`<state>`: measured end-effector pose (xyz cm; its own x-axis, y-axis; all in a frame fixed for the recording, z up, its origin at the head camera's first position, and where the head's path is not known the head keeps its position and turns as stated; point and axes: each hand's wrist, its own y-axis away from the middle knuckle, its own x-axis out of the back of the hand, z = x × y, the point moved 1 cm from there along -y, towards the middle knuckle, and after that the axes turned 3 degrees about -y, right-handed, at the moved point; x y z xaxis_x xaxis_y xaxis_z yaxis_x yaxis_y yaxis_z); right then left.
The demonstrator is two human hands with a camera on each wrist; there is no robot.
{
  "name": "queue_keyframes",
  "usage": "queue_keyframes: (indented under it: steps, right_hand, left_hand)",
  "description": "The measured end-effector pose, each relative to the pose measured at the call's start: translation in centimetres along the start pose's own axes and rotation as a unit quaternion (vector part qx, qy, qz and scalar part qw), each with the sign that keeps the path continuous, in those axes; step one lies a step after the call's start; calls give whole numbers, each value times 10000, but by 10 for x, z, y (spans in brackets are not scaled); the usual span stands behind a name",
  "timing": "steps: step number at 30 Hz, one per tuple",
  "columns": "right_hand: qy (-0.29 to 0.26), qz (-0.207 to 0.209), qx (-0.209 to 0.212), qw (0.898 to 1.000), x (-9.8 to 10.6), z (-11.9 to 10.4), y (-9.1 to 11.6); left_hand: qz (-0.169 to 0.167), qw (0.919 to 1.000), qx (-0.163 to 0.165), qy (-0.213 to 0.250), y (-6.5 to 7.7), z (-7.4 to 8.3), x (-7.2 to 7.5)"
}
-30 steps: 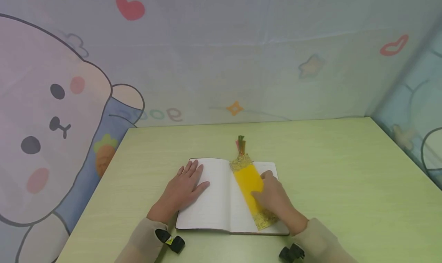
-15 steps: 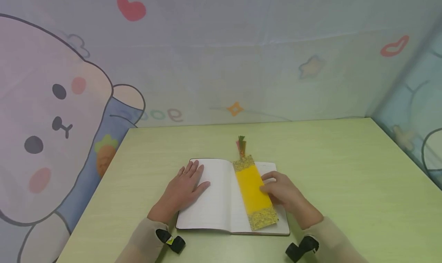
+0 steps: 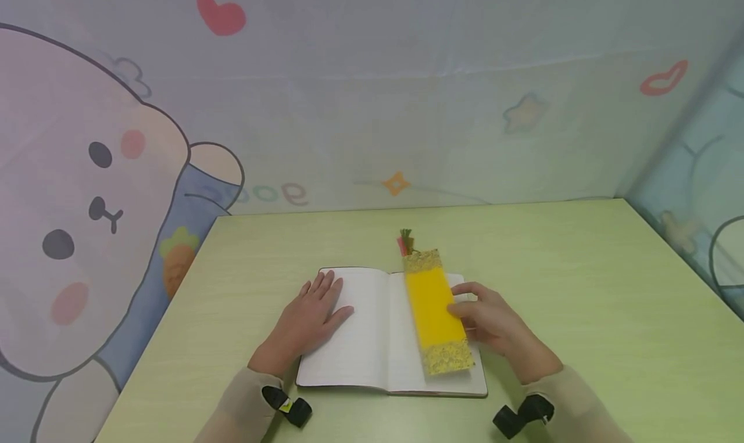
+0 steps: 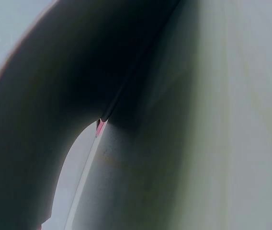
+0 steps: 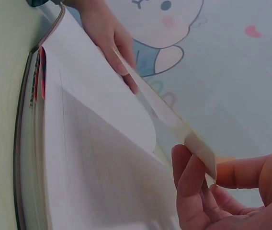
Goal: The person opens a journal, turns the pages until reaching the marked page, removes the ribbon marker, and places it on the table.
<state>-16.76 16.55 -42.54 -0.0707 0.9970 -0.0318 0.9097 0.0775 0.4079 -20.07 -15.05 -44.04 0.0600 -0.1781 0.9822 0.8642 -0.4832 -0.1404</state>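
A notebook (image 3: 354, 352) lies spread at its middle on the table, its pages white and faintly lined. My left hand (image 3: 312, 314) rests flat on the left page, fingers spread and pointing away from me. Over the right page, my right hand (image 3: 491, 317) pinches a yellow bookmark (image 3: 434, 304) by its right long edge, thumb on top and fingers beneath. Glittery gold bands cross both ends of the bookmark, and a small tassel (image 3: 406, 241) hangs off its far end. The right wrist view shows the bookmark (image 5: 167, 110) raised off the page, its edge between thumb and fingers.
The pale green tabletop (image 3: 569, 288) runs back to a cloth backdrop (image 3: 349, 107) printed with a cartoon bear, hearts and stars. Dark wrist cameras sit on both cuffs. In the left wrist view, the dark, blurred hand (image 4: 30, 120) fills much of the picture.
My right hand has lifted the bookmark and drawn it to the right, turning it more upright along the page. Its thumb has slid toward the bookmark's edge. The left hand has stayed put.
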Motion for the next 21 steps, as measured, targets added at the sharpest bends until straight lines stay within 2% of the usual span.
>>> queue_keyframes:
  steps: [10, 21]
  right_hand:
    - [-34, 64, 110, 9999, 20, -3, 4]
    - [-69, 192, 137, 9997, 54, -2, 12]
  left_hand:
    - [7, 10000, -14, -26, -1, -3, -1]
    - [-51, 10000, 28, 14, -1, -4, -4]
